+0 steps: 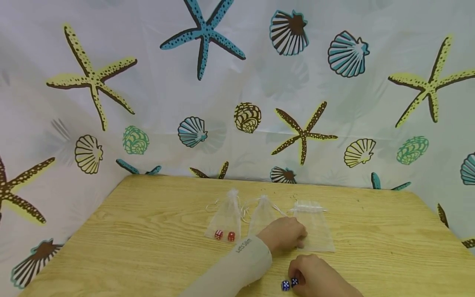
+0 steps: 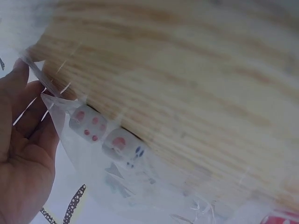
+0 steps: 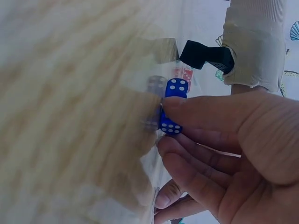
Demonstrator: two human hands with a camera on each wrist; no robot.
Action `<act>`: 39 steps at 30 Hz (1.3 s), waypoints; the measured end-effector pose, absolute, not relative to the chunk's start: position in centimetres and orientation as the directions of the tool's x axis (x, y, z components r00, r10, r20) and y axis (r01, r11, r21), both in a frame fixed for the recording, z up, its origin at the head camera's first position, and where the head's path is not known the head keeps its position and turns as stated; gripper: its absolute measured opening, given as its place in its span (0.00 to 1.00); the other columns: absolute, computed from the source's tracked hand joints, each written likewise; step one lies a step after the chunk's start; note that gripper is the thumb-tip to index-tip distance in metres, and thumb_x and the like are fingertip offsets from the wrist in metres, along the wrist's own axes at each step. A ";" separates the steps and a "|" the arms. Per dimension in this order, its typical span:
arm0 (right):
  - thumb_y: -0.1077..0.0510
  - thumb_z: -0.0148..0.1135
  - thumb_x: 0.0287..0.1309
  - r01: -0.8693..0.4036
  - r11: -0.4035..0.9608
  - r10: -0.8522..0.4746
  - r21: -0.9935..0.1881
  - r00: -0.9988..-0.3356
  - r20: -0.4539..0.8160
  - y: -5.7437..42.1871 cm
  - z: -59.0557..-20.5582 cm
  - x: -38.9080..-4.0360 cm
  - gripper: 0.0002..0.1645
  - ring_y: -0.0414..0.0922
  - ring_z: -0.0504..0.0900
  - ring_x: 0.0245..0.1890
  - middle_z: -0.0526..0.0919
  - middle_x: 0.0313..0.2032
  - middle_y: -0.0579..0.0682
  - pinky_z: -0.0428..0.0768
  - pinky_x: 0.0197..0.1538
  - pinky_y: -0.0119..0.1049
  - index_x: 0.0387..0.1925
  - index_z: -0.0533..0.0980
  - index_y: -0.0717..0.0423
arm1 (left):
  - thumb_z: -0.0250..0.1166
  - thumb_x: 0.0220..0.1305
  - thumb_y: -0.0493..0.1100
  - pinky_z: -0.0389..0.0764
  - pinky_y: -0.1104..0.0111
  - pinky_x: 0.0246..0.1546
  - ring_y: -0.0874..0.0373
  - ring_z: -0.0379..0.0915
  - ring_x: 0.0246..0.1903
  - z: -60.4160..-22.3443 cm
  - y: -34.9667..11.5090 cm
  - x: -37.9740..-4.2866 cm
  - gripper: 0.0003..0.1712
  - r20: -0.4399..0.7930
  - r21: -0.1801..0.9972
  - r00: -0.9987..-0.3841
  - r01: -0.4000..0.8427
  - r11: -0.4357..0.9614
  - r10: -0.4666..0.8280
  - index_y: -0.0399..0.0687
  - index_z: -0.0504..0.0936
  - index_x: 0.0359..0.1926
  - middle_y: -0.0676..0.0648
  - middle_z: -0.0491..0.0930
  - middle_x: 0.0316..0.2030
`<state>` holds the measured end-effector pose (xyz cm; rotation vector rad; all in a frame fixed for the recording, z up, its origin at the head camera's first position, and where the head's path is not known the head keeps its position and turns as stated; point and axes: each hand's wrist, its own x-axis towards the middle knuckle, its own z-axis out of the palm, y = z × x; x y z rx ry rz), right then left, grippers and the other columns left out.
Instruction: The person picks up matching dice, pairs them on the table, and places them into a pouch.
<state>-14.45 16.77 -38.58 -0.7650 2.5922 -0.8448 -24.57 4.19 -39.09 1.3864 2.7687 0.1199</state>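
My left hand (image 1: 283, 234) reaches across to the lower left edge of the right sheer bag (image 1: 317, 233). In the left wrist view, thumb and fingers pinch the edge of clear sheer material. Closer to me, my right hand (image 1: 315, 274) is at two blue dice with white dots. Its thumb and forefinger pinch one blue die (image 3: 170, 125); the other blue die (image 3: 177, 87) sits beside it against the thumb. Two white dice (image 2: 88, 123) with red and blue dots lie by the left hand, within sheer material; the left forearm hides them in the head view.
The left sheer bag (image 1: 227, 214) holds two red dice (image 1: 219, 234) near its bottom. Between the outer bags lies a middle sheer bag (image 1: 261, 216), partly behind the left hand. All rest on a wood-grain table (image 1: 148, 231). A shell-and-starfish curtain (image 1: 230, 156) stands behind.
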 end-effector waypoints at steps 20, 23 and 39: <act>0.58 0.71 0.46 -0.292 0.752 -0.480 -0.591 -0.857 -0.188 18.2 -37.5 -13.9 0.13 0.39 0.73 0.32 0.77 0.32 0.42 0.73 0.35 0.33 0.36 0.79 0.53 | 0.71 0.54 0.47 0.75 0.78 0.39 0.66 0.76 0.32 -38.9 4.7 -24.6 0.10 0.042 0.107 -0.647 0.761 0.640 0.761 0.52 0.87 0.38 0.57 0.84 0.33; 0.58 0.70 0.48 -0.282 0.749 -0.480 -0.600 -0.855 -0.197 18.4 -37.0 -14.0 0.14 0.40 0.73 0.32 0.77 0.33 0.43 0.73 0.35 0.33 0.39 0.79 0.55 | 0.72 0.53 0.44 0.74 0.79 0.36 0.67 0.75 0.30 -38.8 4.9 -24.4 0.06 0.070 0.095 -0.648 0.761 0.641 0.759 0.53 0.87 0.34 0.58 0.84 0.31; 0.54 0.74 0.46 -0.498 0.712 -0.539 -0.495 -0.840 0.069 19.8 -34.5 -14.7 0.17 0.35 0.75 0.31 0.81 0.35 0.45 0.76 0.34 0.29 0.38 0.79 0.55 | 0.58 0.63 0.38 0.58 0.77 0.21 0.65 0.53 0.18 -38.6 5.7 -24.3 0.13 0.120 -0.025 -0.593 0.800 0.600 0.796 0.52 0.78 0.22 0.58 0.65 0.17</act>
